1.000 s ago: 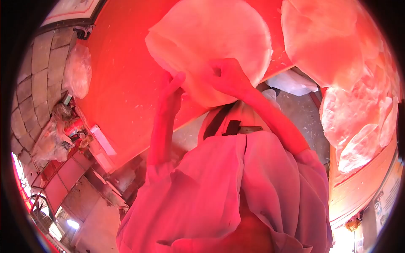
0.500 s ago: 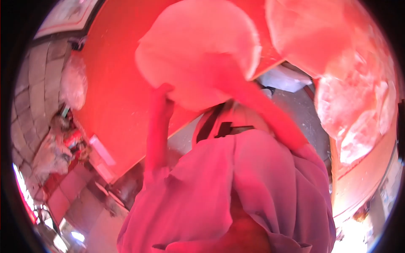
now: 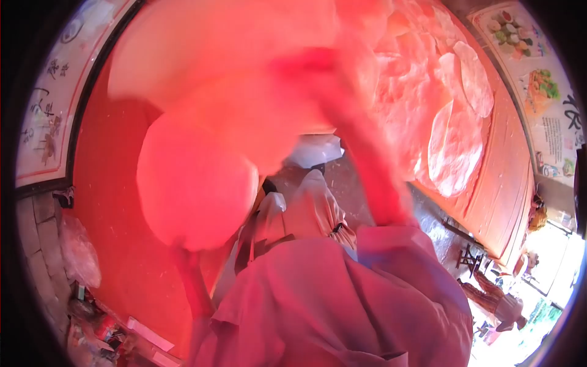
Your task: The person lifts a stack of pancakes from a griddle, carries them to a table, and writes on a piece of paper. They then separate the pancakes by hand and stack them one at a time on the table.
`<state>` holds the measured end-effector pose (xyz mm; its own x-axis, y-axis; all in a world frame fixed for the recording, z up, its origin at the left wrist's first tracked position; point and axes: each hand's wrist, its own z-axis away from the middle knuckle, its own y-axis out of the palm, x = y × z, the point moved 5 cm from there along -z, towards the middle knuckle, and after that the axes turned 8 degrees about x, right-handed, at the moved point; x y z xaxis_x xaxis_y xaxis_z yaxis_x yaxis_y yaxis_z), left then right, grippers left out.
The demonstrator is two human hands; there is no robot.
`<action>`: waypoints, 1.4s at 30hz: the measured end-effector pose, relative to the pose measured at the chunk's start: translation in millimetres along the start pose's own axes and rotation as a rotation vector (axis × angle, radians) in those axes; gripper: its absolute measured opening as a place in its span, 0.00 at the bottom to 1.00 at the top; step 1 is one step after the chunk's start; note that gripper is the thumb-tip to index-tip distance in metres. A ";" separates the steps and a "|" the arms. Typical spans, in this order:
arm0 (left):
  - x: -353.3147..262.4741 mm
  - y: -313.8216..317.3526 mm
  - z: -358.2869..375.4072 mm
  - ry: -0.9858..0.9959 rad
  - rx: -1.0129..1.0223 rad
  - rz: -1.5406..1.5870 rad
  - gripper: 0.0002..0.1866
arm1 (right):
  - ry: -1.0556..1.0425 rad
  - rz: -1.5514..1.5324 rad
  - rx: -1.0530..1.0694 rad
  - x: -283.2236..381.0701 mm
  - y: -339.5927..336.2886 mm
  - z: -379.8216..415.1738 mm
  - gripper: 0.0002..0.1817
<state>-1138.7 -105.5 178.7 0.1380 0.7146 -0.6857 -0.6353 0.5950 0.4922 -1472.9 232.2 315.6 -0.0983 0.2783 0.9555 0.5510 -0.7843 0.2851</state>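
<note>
Wider apart now, the left hand [image 3: 182, 249] meets the thin, round, pinkish sheet [image 3: 195, 177] by the red tabletop's [image 3: 110, 244] near edge; the right hand [image 3: 309, 66] blurs farther off. Neither grasp can be told; even support should limit creasing.

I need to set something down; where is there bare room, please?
Red table between pale sheet and plastic bag at left; narrower orange strip between piled sheets and poster at right. Crowded: top centre, with sheet and blurred right hand.
</note>
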 end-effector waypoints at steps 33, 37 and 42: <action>-16.6 28.5 4.0 0.114 0.106 -0.045 0.34 | 0.107 0.059 -0.158 22.6 -245.3 -165.9 0.07; -32.6 55.6 7.6 0.150 0.243 -0.078 0.35 | 0.266 -0.044 0.250 -112.2 -32.9 -65.3 0.19; -36.3 66.3 -3.2 0.173 0.275 -0.189 0.35 | 0.380 0.365 0.642 -113.1 200.1 11.9 0.30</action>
<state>-1188.3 -93.2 234.5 0.0878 0.5240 -0.8472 -0.3801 0.8037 0.4578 -1341.6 50.4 263.7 -0.0315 -0.2289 0.9729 0.9569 -0.2881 -0.0368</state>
